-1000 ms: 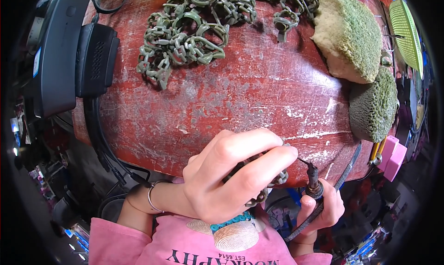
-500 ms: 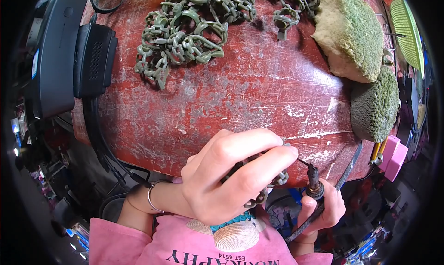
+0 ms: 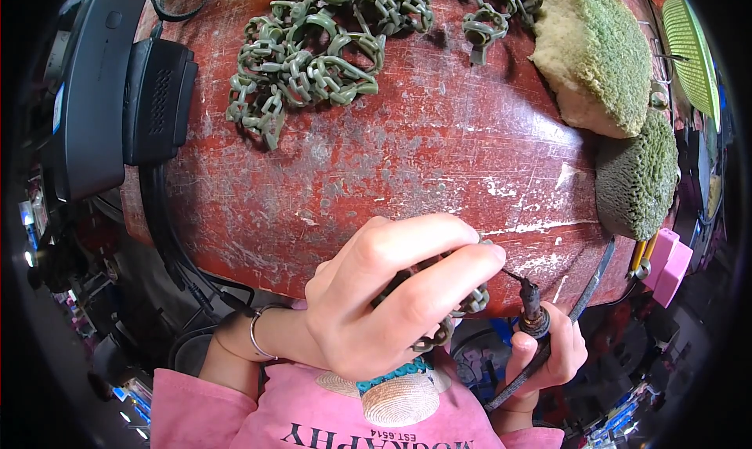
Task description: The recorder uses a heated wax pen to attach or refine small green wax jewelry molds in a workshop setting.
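My left hand (image 3: 399,292), with a thin bangle on its wrist, is closed around a dark green link chain (image 3: 472,300). Some links show between the fingers and hang below them; the rest is hidden in the palm. The bent fingertips are above the table's near edge. Just to the right, my right hand (image 3: 552,351) grips a wax pen (image 3: 533,312) that looks like a small soldering iron, its dark tip pointing up. A thin point reaches from it toward my left fingertips; whether it touches the chain is hidden. A dark cord runs past this hand.
Piles of green chains with rings (image 3: 313,57) lie on the worn red table (image 3: 376,167) at the far side. Black box-shaped devices (image 3: 160,100) stand at left with cables. Two green-coated sponge blocks (image 3: 599,57), a green basket (image 3: 689,57) and pink blocks (image 3: 670,269) are at right.
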`<state>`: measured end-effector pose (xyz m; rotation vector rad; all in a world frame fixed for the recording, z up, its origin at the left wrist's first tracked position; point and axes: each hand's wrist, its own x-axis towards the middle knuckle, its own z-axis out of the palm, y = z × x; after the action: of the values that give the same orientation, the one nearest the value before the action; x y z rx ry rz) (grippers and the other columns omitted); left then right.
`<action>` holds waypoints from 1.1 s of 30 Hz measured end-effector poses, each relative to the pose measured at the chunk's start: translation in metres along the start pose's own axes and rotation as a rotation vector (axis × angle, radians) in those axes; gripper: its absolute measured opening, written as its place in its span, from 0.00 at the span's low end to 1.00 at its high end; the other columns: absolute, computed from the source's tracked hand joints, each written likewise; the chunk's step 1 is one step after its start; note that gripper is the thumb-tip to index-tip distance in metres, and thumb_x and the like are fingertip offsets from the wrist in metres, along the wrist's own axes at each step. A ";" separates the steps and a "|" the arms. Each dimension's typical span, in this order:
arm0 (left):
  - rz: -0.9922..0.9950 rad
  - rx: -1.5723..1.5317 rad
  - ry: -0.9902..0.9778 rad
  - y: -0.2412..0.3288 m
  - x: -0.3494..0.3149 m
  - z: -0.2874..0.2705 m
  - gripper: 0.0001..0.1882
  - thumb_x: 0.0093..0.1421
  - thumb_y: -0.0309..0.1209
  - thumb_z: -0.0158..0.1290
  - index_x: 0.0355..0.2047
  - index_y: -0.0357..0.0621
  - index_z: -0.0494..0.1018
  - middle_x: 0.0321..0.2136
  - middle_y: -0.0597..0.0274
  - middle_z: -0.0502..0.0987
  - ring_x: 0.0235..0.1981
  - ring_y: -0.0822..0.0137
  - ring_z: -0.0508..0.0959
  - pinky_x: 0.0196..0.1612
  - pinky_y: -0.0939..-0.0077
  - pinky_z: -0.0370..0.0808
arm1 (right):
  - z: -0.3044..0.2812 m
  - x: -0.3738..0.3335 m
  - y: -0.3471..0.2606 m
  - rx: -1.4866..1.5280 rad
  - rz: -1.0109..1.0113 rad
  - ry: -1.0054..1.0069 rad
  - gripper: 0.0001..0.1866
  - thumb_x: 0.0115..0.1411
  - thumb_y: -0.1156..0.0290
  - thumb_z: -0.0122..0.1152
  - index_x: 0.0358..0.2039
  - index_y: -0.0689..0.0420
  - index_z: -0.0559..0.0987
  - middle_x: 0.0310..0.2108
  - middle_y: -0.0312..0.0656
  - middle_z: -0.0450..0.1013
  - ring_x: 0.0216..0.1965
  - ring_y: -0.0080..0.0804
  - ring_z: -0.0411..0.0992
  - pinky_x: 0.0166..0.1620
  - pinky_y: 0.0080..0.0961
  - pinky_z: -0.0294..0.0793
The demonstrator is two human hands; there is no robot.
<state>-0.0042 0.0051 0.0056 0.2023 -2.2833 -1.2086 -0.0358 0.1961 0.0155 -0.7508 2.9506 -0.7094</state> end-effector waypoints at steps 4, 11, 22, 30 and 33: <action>0.022 0.006 -0.015 -0.003 -0.001 -0.001 0.21 0.38 0.17 0.62 0.35 0.42 0.70 0.31 0.59 0.69 0.28 0.68 0.73 0.28 0.81 0.73 | 0.003 -0.003 0.006 0.110 0.031 0.001 0.27 0.50 0.42 0.54 0.24 0.58 0.75 0.16 0.33 0.69 0.15 0.29 0.65 0.20 0.22 0.63; -0.055 -0.145 -0.101 -0.009 0.005 -0.006 0.20 0.38 0.17 0.62 0.34 0.41 0.69 0.32 0.56 0.70 0.30 0.66 0.74 0.32 0.79 0.73 | 0.001 -0.004 0.007 0.252 0.132 -0.023 0.25 0.52 0.45 0.54 0.24 0.59 0.75 0.16 0.36 0.70 0.15 0.29 0.68 0.20 0.22 0.67; -0.316 -0.634 -0.248 -0.016 0.009 -0.010 0.19 0.43 0.17 0.60 0.35 0.34 0.66 0.34 0.49 0.72 0.37 0.64 0.75 0.40 0.74 0.72 | 0.006 -0.008 0.001 0.350 0.130 -0.050 0.23 0.54 0.47 0.53 0.26 0.58 0.76 0.17 0.36 0.70 0.16 0.30 0.69 0.21 0.21 0.67; -0.338 -0.650 -0.256 -0.015 0.009 -0.012 0.18 0.43 0.17 0.59 0.35 0.34 0.67 0.34 0.48 0.72 0.37 0.63 0.75 0.41 0.73 0.72 | 0.005 -0.008 -0.002 0.318 0.131 -0.064 0.23 0.53 0.47 0.53 0.27 0.58 0.76 0.17 0.37 0.70 0.16 0.30 0.69 0.21 0.21 0.66; -0.332 -0.645 -0.254 -0.015 0.009 -0.012 0.18 0.44 0.17 0.59 0.35 0.34 0.67 0.34 0.49 0.72 0.37 0.63 0.75 0.41 0.73 0.72 | 0.006 -0.008 -0.002 0.305 0.130 -0.060 0.23 0.53 0.47 0.53 0.27 0.58 0.76 0.17 0.37 0.70 0.16 0.30 0.69 0.21 0.22 0.66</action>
<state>-0.0073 -0.0157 0.0023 0.1946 -1.9725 -2.1798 -0.0272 0.1956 0.0103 -0.5397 2.7143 -1.0702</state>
